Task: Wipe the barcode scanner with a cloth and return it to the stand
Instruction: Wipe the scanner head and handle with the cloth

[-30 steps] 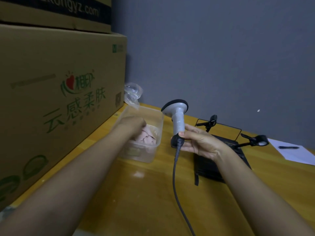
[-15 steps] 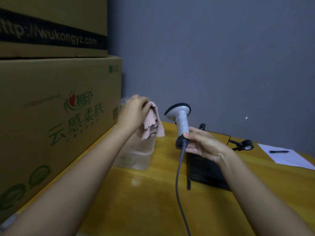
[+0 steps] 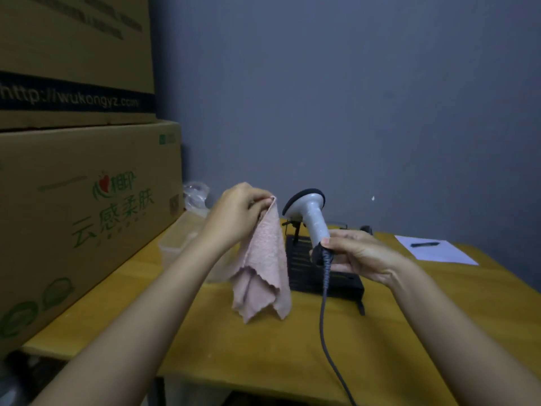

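Stacked cardboard boxes (image 3: 87, 200) line the left edge of the yellow worktop (image 3: 263, 347). A black stand (image 3: 310, 268) sits near its back edge. The left hand (image 3: 237, 212) pinches a hanging pink cloth (image 3: 263, 265); the right hand (image 3: 357, 253) grips the upright scanner (image 3: 310, 212), above the stand.

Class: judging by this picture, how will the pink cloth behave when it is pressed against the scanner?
The pink cloth hangs in loose folds from the left hand, so it is probably floppy and light. It will likely wrap round the scanner.

A stockroom: stacked cardboard cartons (image 3: 82, 200) beside a wooden table (image 3: 263, 347).
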The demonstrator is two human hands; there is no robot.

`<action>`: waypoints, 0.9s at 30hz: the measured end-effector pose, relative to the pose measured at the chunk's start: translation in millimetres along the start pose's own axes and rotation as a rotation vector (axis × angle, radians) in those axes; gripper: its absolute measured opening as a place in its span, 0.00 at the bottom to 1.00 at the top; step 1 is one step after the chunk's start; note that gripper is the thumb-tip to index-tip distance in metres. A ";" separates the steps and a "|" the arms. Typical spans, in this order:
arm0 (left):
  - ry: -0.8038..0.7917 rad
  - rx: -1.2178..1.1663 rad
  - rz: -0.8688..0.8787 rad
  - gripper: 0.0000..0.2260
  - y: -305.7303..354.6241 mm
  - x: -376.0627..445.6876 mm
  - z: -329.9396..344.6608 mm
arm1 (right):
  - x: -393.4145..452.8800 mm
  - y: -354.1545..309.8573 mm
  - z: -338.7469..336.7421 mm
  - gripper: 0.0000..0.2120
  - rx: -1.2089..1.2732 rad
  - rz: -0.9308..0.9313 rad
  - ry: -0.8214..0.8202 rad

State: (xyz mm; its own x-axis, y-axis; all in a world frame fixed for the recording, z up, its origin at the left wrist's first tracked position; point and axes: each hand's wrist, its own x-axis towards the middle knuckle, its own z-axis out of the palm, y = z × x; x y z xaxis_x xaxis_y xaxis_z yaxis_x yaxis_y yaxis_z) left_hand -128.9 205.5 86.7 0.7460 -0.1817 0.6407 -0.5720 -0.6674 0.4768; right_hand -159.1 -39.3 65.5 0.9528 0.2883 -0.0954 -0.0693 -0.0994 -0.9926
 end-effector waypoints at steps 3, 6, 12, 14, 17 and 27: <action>-0.066 0.022 -0.005 0.10 1.4 -26.0 22.4 | -12.9 24.7 -2.5 0.15 -0.040 0.076 -0.007; 0.003 -0.001 0.001 0.09 11.1 -41.1 33.5 | -19.0 46.8 -5.1 0.12 -0.056 0.116 -0.015; -0.056 -0.296 -0.011 0.12 26.4 -41.0 66.9 | -21.0 68.2 -11.4 0.09 -0.057 0.145 -0.047; -0.311 -0.295 0.103 0.22 20.0 -50.0 84.6 | -20.5 72.5 -15.8 0.13 -0.056 0.147 -0.074; -0.656 -0.033 0.303 0.39 8.2 -66.9 110.9 | -21.9 74.6 -22.9 0.18 -0.052 0.165 -0.120; -0.260 0.393 0.508 0.21 10.5 -54.8 149.7 | -41.4 48.0 -19.6 0.23 -0.432 0.119 0.145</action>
State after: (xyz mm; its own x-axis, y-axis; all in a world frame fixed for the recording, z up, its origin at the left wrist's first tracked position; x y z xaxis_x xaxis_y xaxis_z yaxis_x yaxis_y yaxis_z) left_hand -124.7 100.4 -33.5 0.5041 -0.6755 0.5382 -0.7427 -0.6571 -0.1291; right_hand -196.1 -74.7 23.3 0.9792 0.1179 -0.1650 -0.0808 -0.5197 -0.8505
